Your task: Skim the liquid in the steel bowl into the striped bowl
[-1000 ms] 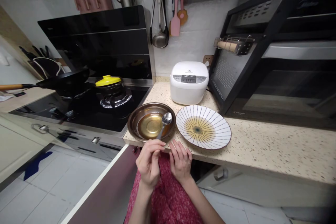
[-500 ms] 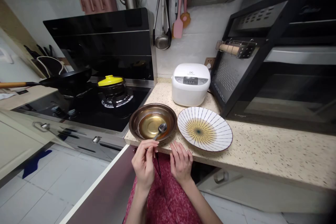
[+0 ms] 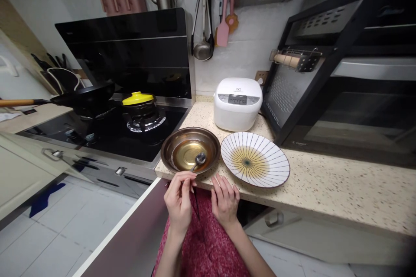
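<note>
My left hand [image 3: 179, 197] is closed on the handle of a metal spoon [image 3: 200, 158]. The spoon's bowl rests inside a round brown-toned metal dish [image 3: 169, 159], which looks shiny and amber at its middle. My right hand [image 3: 225, 199] lies with fingers stretched on the counter's front edge, holding nothing. Just beyond it sits a white plate [image 3: 276, 164] with dark radiating lines and a yellow centre. The dish and the plate stand side by side, almost touching.
A white rice cooker [image 3: 238, 114] stands behind the plate. To the left, the black stove [image 3: 143, 147] bears a yellow-lidded pot [image 3: 138, 98] and a wok [image 3: 84, 95]. A dark oven [image 3: 364, 117] fills the right. An open cabinet door [image 3: 130, 229] juts out at lower left.
The whole view has shifted very slightly. Both hands, the spoon and the dishes keep their places relative to each other.
</note>
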The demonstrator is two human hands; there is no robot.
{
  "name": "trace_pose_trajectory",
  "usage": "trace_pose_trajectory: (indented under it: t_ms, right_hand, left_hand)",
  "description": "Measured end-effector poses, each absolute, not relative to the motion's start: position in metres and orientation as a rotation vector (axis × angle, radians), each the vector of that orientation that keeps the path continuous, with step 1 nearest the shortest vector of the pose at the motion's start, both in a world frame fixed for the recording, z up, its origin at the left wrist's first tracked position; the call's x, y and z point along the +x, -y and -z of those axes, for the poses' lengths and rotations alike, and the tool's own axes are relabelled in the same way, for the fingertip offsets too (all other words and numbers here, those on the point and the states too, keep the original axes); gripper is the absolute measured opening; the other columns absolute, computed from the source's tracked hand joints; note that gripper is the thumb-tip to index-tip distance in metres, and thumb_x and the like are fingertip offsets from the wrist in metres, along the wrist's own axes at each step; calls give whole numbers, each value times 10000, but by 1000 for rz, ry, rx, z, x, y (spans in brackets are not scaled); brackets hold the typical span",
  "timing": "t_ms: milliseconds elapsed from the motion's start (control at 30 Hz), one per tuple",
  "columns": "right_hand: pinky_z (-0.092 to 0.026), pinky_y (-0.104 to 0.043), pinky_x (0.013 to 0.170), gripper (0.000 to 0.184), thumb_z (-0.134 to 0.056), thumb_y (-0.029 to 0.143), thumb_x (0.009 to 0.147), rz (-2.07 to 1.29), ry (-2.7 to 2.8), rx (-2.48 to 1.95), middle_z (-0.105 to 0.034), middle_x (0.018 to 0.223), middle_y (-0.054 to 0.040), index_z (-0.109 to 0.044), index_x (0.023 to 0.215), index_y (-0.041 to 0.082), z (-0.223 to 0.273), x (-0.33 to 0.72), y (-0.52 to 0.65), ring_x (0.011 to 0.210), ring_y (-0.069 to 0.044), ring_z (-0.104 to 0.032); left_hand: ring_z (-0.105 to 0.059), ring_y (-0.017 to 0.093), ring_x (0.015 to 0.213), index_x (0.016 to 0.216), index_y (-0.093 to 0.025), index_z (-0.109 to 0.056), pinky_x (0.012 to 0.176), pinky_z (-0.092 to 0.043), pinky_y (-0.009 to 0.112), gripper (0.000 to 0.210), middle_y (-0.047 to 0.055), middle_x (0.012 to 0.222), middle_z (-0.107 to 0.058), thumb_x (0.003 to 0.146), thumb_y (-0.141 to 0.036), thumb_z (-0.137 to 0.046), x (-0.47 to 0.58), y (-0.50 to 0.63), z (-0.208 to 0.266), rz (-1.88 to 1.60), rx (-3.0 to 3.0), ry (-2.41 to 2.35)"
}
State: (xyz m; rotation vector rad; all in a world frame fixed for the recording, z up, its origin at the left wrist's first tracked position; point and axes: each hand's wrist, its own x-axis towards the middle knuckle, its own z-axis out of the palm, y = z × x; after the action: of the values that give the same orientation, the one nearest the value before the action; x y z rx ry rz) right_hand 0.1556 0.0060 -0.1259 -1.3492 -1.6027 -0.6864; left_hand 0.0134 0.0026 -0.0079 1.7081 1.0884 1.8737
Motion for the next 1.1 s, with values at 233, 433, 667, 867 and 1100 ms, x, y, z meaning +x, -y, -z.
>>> trace_pose_trajectory:
  t_ms: [233,433,667,867,1100]
  right_hand:
    - [-274,-357,1161,504,-526,217,992,677,1606,-1343,-755,1244,-69,-513,1496,223,124,155,-5,1208,-192,-628]
    - [-299,-350,1127,531,-518,203,980,708,1618,-1353,-738,1273,-75,-507,1510,235,126,157,-6,1257,-208,-604]
    - [-304,-353,1109,561,-511,216,993,707,1616,-1362,-738,1276,-70,-455,1551,245,126,157,-6,1220,-213,-619]
    - [-286,-357,1132,453,-505,223,1001,701,1609,-1355,-754,1239,-69,-562,1451,224,122,155,-5,1190,-200,-634]
    - [-266,-347,1164,441,-516,220,999,673,1596,-1347,-761,1229,-64,-566,1437,217,120,155,-5,1206,-184,-629]
  left_hand:
    - [-649,122,746,942,-176,-710,659,-517,195,205,44,913,-708,1041,-216,-535,13,-3,6,-1841,1723,-1097]
    - [-631,118,685,968,-169,-723,636,-517,207,217,52,928,-709,1044,-264,-543,13,-3,0,-1752,1680,-1111]
    - [-639,130,718,952,-168,-721,667,-528,215,240,57,926,-706,1046,-304,-547,15,-3,0,-1734,1640,-1100]
    - [-646,137,739,918,-163,-715,673,-540,222,242,56,912,-697,1041,-301,-558,19,-2,4,-1813,1585,-1057]
    - [-662,141,784,887,-167,-698,708,-561,229,243,52,905,-694,1047,-260,-540,25,-1,10,-1885,1558,-1006]
